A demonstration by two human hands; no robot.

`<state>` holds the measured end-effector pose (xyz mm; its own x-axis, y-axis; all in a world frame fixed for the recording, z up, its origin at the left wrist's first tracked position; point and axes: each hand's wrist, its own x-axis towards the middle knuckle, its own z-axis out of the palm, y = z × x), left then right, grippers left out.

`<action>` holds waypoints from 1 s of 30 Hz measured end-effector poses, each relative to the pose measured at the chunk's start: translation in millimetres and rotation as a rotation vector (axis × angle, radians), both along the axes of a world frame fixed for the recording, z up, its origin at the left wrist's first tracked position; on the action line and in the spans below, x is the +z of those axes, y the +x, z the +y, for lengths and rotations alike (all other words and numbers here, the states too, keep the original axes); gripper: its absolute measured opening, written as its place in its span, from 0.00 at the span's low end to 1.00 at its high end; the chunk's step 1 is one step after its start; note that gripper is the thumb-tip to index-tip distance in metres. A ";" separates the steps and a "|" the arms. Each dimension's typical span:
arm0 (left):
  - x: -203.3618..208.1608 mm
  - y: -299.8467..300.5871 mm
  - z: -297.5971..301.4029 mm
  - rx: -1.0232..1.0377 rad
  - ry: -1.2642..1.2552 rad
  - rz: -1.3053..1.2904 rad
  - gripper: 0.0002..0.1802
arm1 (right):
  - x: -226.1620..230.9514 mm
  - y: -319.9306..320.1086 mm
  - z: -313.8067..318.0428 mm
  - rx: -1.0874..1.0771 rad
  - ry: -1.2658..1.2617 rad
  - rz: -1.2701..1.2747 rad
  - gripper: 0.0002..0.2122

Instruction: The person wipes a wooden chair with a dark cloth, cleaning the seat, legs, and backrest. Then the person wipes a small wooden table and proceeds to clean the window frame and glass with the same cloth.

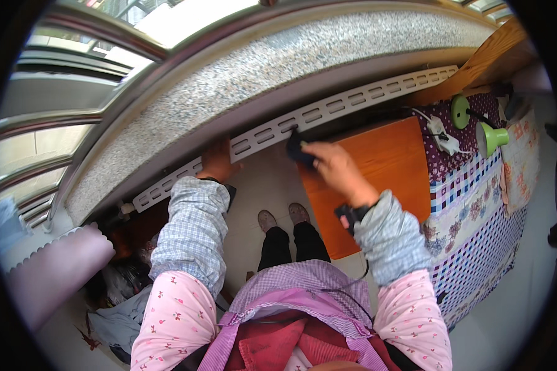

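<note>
A long white radiator (pixel 263 137) with a slotted top runs under the stone window sill. My left hand (pixel 218 163) lies against its top edge, thumb spread to the side, with nothing seen in it; its fingertips are hard to make out. To the right, my right hand (pixel 340 170) is closed on a dark cloth (pixel 297 150). The cloth's upper end touches the radiator's slotted top, and its lower part hangs down the front. Some motion blurs this hand and the cloth.
An orange-brown wooden table (pixel 371 185) stands close by my right arm. Beyond it, a patterned cloth-covered surface (pixel 470 198) bears a green lamp (pixel 490 139) and a white power strip (pixel 444 136). Speckled stone sill (pixel 260 62) and metal window bars rise ahead. Bags and cloth (pixel 124 309) lie at lower left.
</note>
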<state>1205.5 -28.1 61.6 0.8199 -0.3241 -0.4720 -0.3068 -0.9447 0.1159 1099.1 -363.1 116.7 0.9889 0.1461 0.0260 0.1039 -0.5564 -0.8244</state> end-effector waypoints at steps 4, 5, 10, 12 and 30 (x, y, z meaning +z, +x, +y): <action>66.9 -68.9 -2.3 0.472 -0.726 0.387 0.30 | 80.1 -94.1 63.8 0.046 0.211 0.488 0.21; 91.4 -94.3 0.1 0.524 -0.811 0.529 0.29 | 95.4 -109.8 67.0 0.017 0.155 0.549 0.21; 220.8 -196.8 27.0 0.953 -0.996 0.998 0.28 | 165.1 -117.7 66.6 -0.008 0.002 0.552 0.22; 268.0 -209.4 39.4 1.043 -1.158 1.101 0.32 | 202.9 -94.7 80.0 0.031 -0.036 0.533 0.22; 456.6 -234.3 64.8 0.987 -1.591 0.200 0.28 | 381.5 -45.2 185.8 0.637 0.142 -0.245 0.20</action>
<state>971.1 36.7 518.2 0.9385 -0.0060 -0.3452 0.3347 0.2610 0.9055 1053.9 -177.4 498.2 0.6751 0.6743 0.2994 0.5664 -0.2136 -0.7960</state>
